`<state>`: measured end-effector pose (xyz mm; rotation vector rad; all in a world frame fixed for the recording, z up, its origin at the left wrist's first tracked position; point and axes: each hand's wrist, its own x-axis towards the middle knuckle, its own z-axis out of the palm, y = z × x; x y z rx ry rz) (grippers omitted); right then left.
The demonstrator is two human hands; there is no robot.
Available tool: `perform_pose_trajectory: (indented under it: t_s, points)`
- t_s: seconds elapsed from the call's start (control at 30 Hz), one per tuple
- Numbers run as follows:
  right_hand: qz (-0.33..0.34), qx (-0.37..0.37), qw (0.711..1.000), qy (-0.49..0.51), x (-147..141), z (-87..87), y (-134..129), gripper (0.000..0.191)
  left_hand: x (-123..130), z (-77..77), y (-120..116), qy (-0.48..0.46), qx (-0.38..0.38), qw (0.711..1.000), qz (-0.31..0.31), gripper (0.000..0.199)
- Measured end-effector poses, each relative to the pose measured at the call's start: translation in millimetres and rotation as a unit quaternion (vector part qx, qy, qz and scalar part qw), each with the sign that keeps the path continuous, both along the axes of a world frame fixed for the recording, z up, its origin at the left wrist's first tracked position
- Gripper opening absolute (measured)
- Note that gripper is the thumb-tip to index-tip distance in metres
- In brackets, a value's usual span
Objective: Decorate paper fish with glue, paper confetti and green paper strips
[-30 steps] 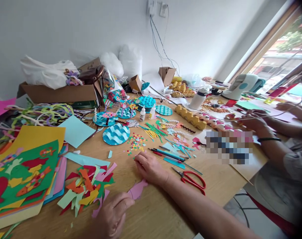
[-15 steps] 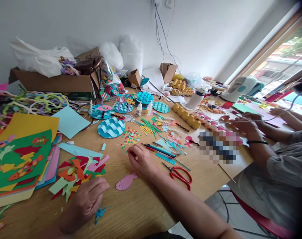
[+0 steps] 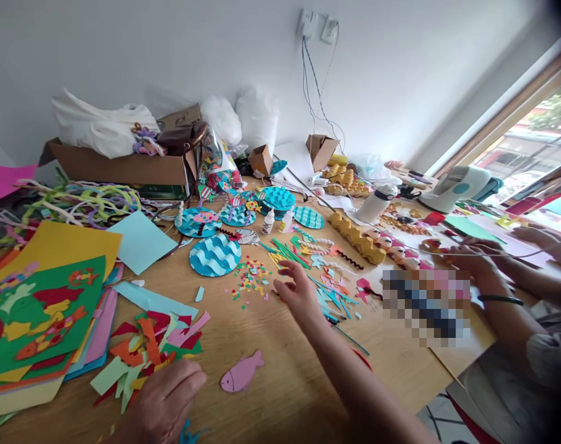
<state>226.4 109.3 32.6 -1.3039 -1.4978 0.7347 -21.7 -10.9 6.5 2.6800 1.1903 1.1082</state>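
fish [image 3: 242,372]: one, laid between hands on bare surface [image 3: 262,413], well inside right edge | left hand [image 3: 167,394]: fingers curled together | right hand [image 3: 301,299]: fingers spread | small bottles [image 3: 268,223]: two, stood upright

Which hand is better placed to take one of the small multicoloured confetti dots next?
Likely the right hand: it is open beside those dots, while the left hand is curled farther off, near thin multicoloured scraps.
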Motion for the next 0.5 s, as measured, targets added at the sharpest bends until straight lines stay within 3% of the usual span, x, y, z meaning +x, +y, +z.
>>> perform_pose_trajectory:
  t_s: [0.13, 0.27, 0.37, 0.5]
  points:
    - [-0.021, -0.032, 0.999, -0.025, 17.1, 5.8, 62.3, 0.043, 2.7, -0.3, 0.3, -0.015, -0.007, 0.999, -0.043, 0.028]
    - [-0.081, -0.061, 0.992, -0.071, 19.5, -3.3, 125.7, 0.051, 7.5, 6.8, -2.9, -0.011, -0.028, 0.999, -0.044, 0.026]
    - [-0.079, -0.059, 0.992, -0.081, 10.4, -14.2, 153.9, 0.051, 10.3, 11.7, -4.1, -0.009, -0.038, 0.999, -0.032, 0.024]
    - [-0.078, -0.073, 0.991, -0.084, -5.0, -27.6, 172.0, 0.043, 11.6, 11.6, -2.8, -0.004, -0.048, 0.999, -0.016, 0.023]
